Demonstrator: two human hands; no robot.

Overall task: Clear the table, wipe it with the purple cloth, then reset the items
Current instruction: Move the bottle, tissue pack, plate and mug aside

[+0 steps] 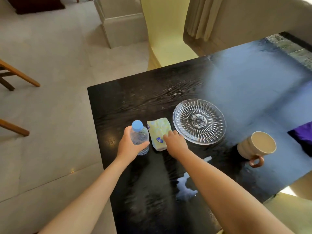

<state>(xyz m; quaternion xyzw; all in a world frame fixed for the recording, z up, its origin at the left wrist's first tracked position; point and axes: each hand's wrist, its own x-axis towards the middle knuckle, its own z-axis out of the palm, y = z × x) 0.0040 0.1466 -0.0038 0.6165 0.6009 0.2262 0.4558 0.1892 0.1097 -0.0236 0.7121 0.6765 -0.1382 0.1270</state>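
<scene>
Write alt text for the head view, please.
A person's left hand grasps a water bottle while the right hand rests on a tissue pack on a dark table; a glass plate, mug and purple cloth sit rightward.

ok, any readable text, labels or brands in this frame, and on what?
Nothing is legible.
Tissue pack: two dark blue oval logos, print too blurred to read.
Water bottle: no label visible.
Glass plate, mug, purple cloth: no markings seen.
</scene>
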